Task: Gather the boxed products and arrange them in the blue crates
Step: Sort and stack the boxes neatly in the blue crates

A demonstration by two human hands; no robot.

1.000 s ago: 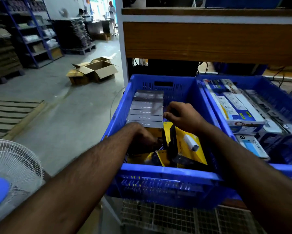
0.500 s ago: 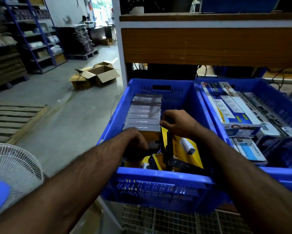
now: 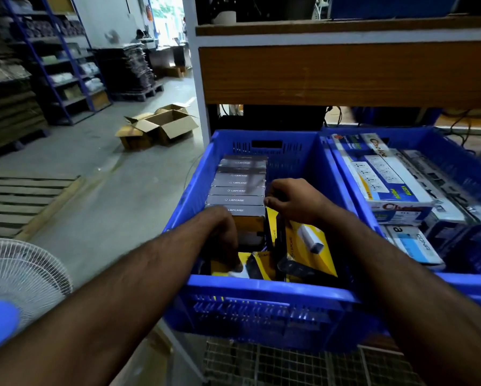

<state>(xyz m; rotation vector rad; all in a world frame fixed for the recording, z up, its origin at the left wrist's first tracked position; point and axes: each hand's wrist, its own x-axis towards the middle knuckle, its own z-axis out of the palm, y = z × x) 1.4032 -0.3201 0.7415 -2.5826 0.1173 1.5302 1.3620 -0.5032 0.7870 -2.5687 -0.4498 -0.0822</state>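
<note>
your view is dim indoors, with the strongest light blown out white at the doorway point(image 3: 168, 12) far back on the left. the crate point(image 3: 261, 291) interior sits in shadow, your forearms go soft and blurred near the bottom edge, and the wide lens bends the shelving point(image 3: 66, 65) at the borders.

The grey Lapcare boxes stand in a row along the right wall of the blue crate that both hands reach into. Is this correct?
Not quite. In the head view the grey Lapcare boxes stand in a row along the left wall of the blue crate, not the right. Both the left hand and the right hand do reach into that crate.
</note>
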